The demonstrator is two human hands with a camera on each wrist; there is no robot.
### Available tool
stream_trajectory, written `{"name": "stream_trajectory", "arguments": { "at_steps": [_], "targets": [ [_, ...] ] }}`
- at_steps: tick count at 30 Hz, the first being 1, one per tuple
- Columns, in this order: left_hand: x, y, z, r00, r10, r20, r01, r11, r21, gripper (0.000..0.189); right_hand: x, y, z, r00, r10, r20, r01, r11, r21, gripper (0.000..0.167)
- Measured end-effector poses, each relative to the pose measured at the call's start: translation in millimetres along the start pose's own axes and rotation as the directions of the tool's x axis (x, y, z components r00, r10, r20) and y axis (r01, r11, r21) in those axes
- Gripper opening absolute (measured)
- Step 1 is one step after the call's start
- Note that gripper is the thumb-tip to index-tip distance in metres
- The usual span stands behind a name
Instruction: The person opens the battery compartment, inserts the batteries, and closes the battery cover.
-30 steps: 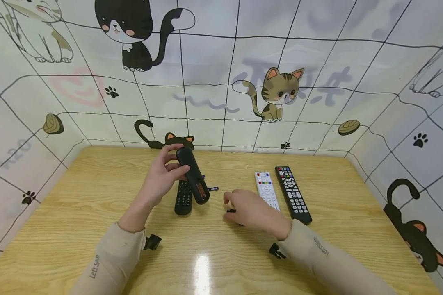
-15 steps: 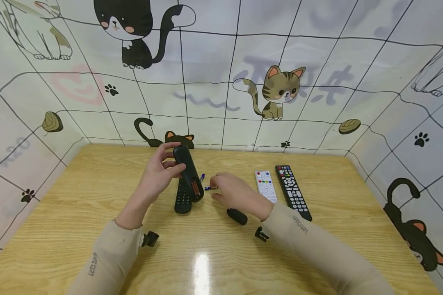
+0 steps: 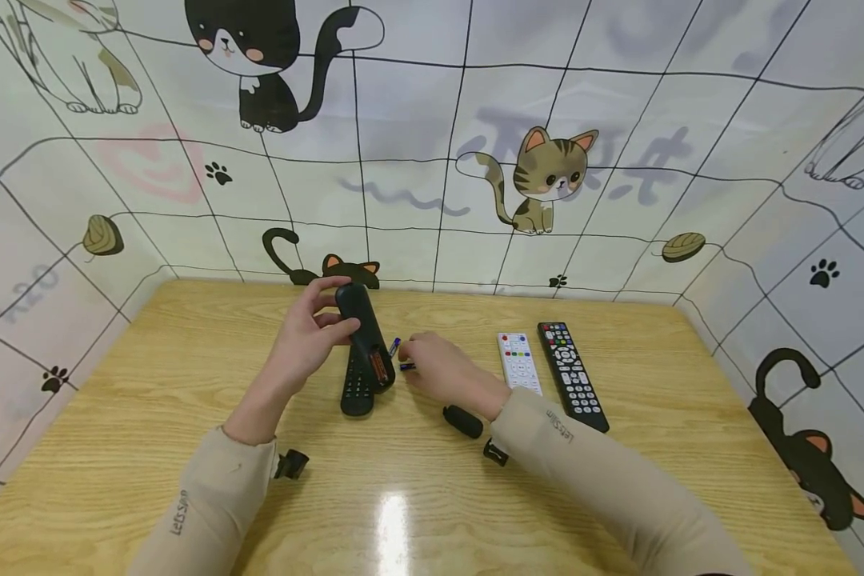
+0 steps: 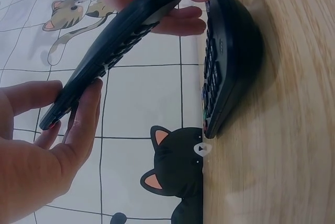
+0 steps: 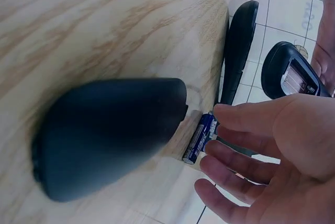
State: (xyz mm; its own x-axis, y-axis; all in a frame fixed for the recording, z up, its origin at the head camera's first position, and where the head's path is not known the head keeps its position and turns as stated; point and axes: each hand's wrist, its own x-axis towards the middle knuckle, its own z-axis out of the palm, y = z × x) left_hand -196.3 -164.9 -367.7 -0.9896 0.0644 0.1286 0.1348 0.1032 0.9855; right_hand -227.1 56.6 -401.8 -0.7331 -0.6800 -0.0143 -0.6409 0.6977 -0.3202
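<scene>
My left hand grips a black remote control, its back up and its battery compartment uncovered. The remote is tilted above a second black remote lying on the table; both also show in the left wrist view. Beside them, my right hand reaches low with bent, parted fingers. A blue battery lies right at its fingertips; the right wrist view shows no clear pinch. Another blue battery lies just beyond. A black battery cover rests on the table near the right wrist.
A white remote and a long black remote lie side by side to the right. The wooden table meets a cat-patterned wall covering at the back and sides. Black clips hang by both cuffs.
My right hand has moved left and away from me, from the battery cover to the batteries, leaving the cover in full sight. The remote in my left hand has shifted slightly left.
</scene>
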Motion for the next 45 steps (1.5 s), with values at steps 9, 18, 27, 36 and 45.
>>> {"name": "stream_trajectory", "arguments": {
  "at_steps": [9,18,27,36,45],
  "targets": [
    [-0.4,-3.8,-0.1,1.0,0.012,0.016,-0.011,1.0,-0.003,0.06,4.7,-1.4,6.7,0.999,0.028,0.025,-0.025,0.993,-0.112,0.018],
    [-0.6,-4.2,-0.5,0.999,0.022,0.023,-0.023,1.0,0.012,0.06,3.7,-1.4,6.6,0.999,0.04,0.034,-0.035,0.992,-0.12,0.016],
    [0.7,-6.5,-1.5,0.999,0.022,0.025,-0.022,1.0,0.011,0.061,0.2,-1.6,-3.4,0.999,0.054,0.0,-0.054,0.998,0.014,0.021],
    [0.8,-5.7,-0.7,1.0,0.019,0.024,-0.02,1.0,0.014,0.06,-7.8,-4.7,-21.4,0.987,0.023,-0.158,0.009,0.979,0.201,0.012],
    [0.2,-4.1,-1.9,0.999,0.022,0.03,-0.023,1.0,0.012,0.061,-15.8,-15.8,-32.2,0.957,-0.006,-0.291,0.103,0.942,0.319,0.01]
  ]
}}
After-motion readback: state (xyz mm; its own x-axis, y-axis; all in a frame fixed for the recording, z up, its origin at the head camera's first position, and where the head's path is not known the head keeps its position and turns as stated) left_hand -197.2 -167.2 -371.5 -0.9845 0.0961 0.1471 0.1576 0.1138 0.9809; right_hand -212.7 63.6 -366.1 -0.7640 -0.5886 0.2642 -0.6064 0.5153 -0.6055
